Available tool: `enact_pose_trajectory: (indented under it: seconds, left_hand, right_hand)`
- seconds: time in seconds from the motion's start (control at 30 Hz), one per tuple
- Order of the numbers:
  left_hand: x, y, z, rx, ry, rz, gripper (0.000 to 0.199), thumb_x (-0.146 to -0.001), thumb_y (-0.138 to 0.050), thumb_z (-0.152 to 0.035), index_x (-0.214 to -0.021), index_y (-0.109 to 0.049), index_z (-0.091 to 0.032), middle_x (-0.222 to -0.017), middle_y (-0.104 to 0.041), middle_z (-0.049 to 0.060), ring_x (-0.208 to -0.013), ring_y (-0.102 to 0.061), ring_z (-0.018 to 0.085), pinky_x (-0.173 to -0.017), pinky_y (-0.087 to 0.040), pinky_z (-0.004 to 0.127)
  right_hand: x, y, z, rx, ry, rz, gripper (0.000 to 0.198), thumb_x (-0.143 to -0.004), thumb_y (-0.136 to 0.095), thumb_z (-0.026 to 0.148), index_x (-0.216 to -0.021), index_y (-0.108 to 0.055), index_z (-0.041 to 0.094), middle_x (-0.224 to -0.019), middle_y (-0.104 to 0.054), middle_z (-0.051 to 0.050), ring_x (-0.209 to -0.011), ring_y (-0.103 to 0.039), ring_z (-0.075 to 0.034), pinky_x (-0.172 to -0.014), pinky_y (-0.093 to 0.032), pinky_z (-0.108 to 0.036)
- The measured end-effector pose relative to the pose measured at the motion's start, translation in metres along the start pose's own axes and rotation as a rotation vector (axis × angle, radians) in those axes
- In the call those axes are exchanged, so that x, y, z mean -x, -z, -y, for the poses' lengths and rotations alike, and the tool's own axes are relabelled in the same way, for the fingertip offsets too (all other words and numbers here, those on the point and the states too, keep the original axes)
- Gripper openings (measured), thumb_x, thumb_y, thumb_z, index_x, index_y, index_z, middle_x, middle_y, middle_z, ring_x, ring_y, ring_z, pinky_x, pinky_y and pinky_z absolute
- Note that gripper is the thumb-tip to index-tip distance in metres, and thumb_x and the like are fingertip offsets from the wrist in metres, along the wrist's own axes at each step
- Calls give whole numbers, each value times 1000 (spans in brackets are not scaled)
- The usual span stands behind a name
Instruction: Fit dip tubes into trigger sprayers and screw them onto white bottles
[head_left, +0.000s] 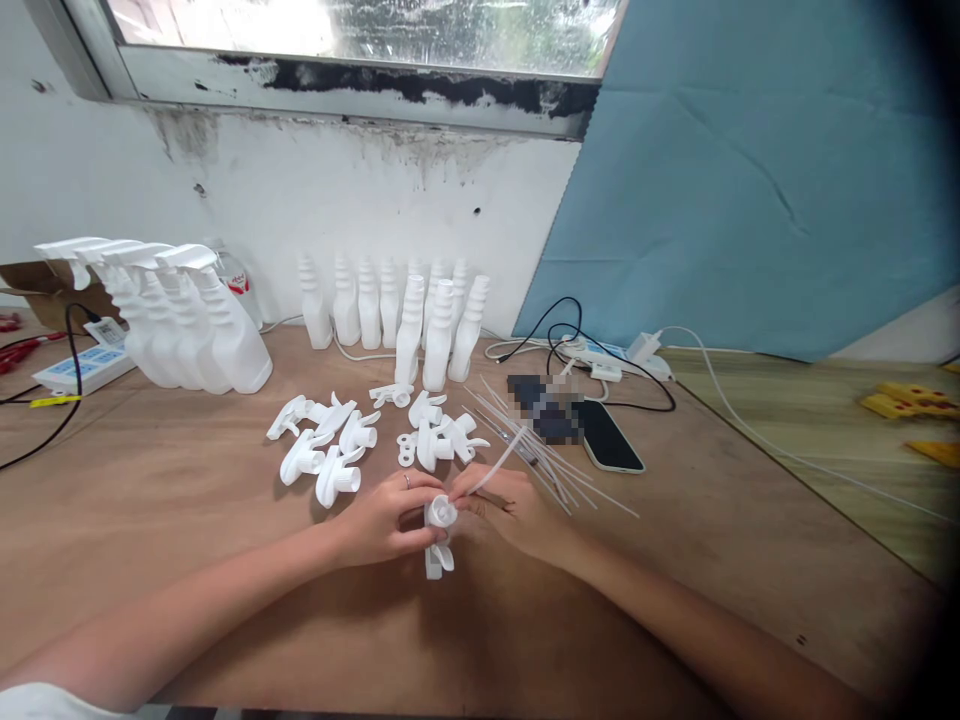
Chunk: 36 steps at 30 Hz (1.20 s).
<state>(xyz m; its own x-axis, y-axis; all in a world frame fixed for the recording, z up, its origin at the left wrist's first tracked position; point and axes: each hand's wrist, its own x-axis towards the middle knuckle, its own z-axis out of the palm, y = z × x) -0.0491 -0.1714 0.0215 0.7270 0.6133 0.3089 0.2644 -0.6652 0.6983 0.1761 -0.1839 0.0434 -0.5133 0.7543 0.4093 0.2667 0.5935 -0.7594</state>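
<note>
A white trigger spray head (444, 512) is gripped by my left hand (386, 515), its collar facing up toward me and its trigger pointing down. Between the fingertips of my right hand (517, 515) is a thin white dip tube (499, 463), slanting up and to the right. Those fingertips are right beside the collar; whether the tube end touches it is hidden. Past my hands lie several loose spray heads (304, 458) in two groups. More dip tubes (577, 465) are fanned out on the table beyond my right hand.
Bare white bottles (438, 335) stand along the wall. Several bottles fitted with spray heads (232, 340) are at the left, beside a power strip (88, 365). A phone (613, 437), cables and another power strip (622, 358) are at the right on the wooden table (187, 500).
</note>
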Motion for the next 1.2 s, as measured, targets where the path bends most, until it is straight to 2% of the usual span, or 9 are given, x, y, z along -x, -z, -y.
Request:
enact_pose_trajectory:
  seconds: [0.17,0.33,0.6,0.93,1.03,1.1,1.2]
  left_hand:
    - [1,0,2,15,17,8,28,-86,-64,-33,-110,-68,-19,-116,-62,12,-107,-58,23,-96,-47,33]
    - [2,0,2,34,21,13,29,-87,-62,-32,-112,-69,-19,-118,-62,12,-108,-58,22,-97,-46,32]
    - [0,-2,2,95,4,39,34,-89,-60,-31,-120,-66,-20,-123,-60,12,-112,-57,23,-99,-46,33]
    - [0,0,1,82,-11,56,30,-90,-59,-32,-117,-67,-20,-122,-61,12,-110,-59,22,-98,-46,31]
    - [2,-1,2,47,-34,47,27,-92,-56,-31,-111,-69,-18,-115,-63,12,-105,-61,21,-94,-48,31]
    - [3,-1,3,46,-54,56,27,-95,-50,-31,-107,-70,-17,-111,-65,13,-102,-62,20,-91,-49,30]
    - [1,0,5,80,-49,54,30,-97,-46,-33,-108,-69,-16,-112,-66,12,-102,-62,19,-90,-50,29]
  right_hand:
    - [1,-4,2,40,3,-27,24,-95,-52,33,-81,-64,17,-77,-68,-4,-71,-64,-13,-68,-49,-25]
    - [1,-10,0,69,55,-37,24,-96,-48,31,-81,-61,18,-77,-67,-4,-71,-62,-13,-68,-48,-25]
    - [-1,-14,-3,84,44,-21,24,-96,-45,30,-79,-58,19,-74,-63,-2,-68,-58,-13,-67,-45,-25]
    - [3,-19,-11,34,97,-34,29,-97,-42,34,-76,-55,19,-73,-59,-4,-68,-55,-14,-67,-45,-28]
    - [10,-23,-15,60,105,30,28,-97,-43,31,-76,-56,19,-74,-60,-4,-69,-56,-15,-66,-46,-27]
    - [16,-26,-16,50,94,48,26,-97,-43,30,-78,-58,19,-76,-62,-4,-71,-58,-15,-66,-47,-27]
    - [19,-28,-14,-23,8,-16,23,-96,-48,32,-82,-61,19,-78,-65,-4,-72,-61,-14,-69,-49,-26]
